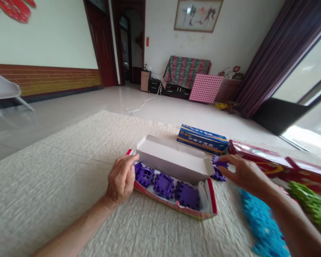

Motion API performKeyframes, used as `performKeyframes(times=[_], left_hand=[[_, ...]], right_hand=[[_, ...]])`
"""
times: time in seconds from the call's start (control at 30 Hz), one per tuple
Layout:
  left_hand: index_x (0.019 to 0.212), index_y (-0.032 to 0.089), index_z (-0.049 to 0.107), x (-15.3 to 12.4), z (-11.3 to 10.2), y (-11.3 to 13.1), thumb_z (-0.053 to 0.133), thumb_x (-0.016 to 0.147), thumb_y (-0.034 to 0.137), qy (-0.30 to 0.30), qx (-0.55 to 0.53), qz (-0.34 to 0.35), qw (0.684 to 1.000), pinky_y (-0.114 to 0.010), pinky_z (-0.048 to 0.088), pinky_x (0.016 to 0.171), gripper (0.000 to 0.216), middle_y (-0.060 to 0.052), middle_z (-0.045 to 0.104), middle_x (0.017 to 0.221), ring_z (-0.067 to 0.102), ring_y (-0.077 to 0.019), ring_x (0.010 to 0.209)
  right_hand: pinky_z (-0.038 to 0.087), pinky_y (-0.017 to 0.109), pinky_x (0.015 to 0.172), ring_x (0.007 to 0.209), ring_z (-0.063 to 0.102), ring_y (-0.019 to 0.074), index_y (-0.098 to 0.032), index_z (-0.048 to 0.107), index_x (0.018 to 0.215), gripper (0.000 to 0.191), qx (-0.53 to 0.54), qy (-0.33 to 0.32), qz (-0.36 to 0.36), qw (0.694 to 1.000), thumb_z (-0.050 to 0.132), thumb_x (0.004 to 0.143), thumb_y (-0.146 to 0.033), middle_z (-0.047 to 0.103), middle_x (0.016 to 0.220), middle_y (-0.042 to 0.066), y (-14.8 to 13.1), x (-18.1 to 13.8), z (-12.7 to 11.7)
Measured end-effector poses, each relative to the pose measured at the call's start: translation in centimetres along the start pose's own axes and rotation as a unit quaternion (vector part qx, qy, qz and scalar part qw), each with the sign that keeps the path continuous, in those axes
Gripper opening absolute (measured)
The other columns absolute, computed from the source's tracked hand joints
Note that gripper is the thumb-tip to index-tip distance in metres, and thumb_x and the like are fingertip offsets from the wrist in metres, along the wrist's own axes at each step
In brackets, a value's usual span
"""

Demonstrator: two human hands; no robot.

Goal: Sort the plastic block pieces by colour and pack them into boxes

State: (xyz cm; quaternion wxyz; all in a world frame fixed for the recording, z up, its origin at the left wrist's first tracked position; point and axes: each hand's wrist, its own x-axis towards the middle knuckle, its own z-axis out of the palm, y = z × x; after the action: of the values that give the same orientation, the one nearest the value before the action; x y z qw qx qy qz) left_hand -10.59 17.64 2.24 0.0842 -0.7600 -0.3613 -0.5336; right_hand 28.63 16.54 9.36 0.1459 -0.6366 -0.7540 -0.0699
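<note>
The left hand [121, 178] is clenched on the left end of the open box [173, 159], its fingers curled over the near rim and touching the leftmost tile inside. The box lies across the rug [56, 185], lid flap folded back on the far side, right end flap hanging open. Three purple tiles [163, 185] lie flat in a row inside it, from the left end to past the middle; the right part of the box floor is bare.

The right hand [243, 173] is just outside the right end of the box, a little farther away than the row. Its thumb and fingertips pinch a loose tile [218, 162], purple like the others, held just off the corner of the lid flap. A second loose purple piece [218, 175] lies on the rug right below it, touching or nearly touching the box end; I cannot tell which.

Beyond the hands lies a blue box [202, 138]. A long red box [278, 164] runs off to the right. Near the right forearm sit a heap of blue tiles [262, 221] and, farther right, green tiles [310, 203].
</note>
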Motion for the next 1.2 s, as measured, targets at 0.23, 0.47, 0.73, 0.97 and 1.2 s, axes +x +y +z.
performKeyframes(times=[0.23,0.47,0.73,0.97,1.2], left_hand=[[0.125,0.016,0.05,0.0,0.0,0.2,0.04,0.086,0.006,0.002,-0.005,-0.008,1.0,-0.04,0.045,0.095,0.041,-0.01,0.064,0.107,0.055,-0.0215,0.107],[0.124,0.014,0.05,-0.1,-0.1,0.2,0.041,0.086,0.007,-0.001,-0.008,-0.011,1.0,-0.041,0.045,0.095,0.04,-0.012,0.063,0.111,0.055,-0.0221,0.108],[0.125,0.015,0.049,0.1,0.0,0.2,0.041,0.086,0.007,0.005,-0.001,-0.008,1.0,-0.041,0.046,0.093,0.04,-0.011,0.064,0.109,0.056,-0.0223,0.106],[0.124,0.015,0.051,0.0,0.1,-0.1,0.043,0.085,0.007,0.007,0.001,0.012,1.0,-0.041,0.046,0.094,0.041,-0.011,0.064,0.109,0.058,-0.0235,0.106],[0.123,0.016,0.052,0.1,0.0,-0.2,0.042,0.086,0.007,0.0,0.008,0.019,1.0,-0.042,0.047,0.091,0.039,-0.011,0.064,0.107,0.059,-0.024,0.103]], right_hand=[[0.052,0.035,0.083,0.096,0.064,0.0202,-0.024,0.061,0.1,0.019,0.136,0.056,-0.163,0.976,0.058,0.082,-0.032,0.066,0.111,0.005,-11.7,-0.3,-3.3],[0.049,0.033,0.077,0.08,0.06,0.0174,-0.017,0.062,0.085,0.012,0.166,-0.079,-0.226,0.956,0.062,0.073,-0.019,0.066,0.085,0.004,-20.4,2.8,0.4],[0.048,0.03,0.083,0.093,0.061,0.017,-0.018,0.06,0.092,0.014,0.216,-0.015,-0.214,0.953,0.06,0.08,-0.024,0.063,0.108,0.007,-19.8,2.8,0.1],[0.049,0.032,0.078,0.084,0.064,0.0185,-0.021,0.064,0.089,0.015,0.134,0.129,-0.026,0.982,0.051,0.083,-0.025,0.068,0.09,0.004,-7.6,2.2,-2.4],[0.048,0.035,0.084,0.095,0.064,0.0236,-0.017,0.062,0.106,0.039,0.058,-0.115,0.035,0.991,0.056,0.067,-0.015,0.067,0.109,0.01,0.8,1.2,0.2]])
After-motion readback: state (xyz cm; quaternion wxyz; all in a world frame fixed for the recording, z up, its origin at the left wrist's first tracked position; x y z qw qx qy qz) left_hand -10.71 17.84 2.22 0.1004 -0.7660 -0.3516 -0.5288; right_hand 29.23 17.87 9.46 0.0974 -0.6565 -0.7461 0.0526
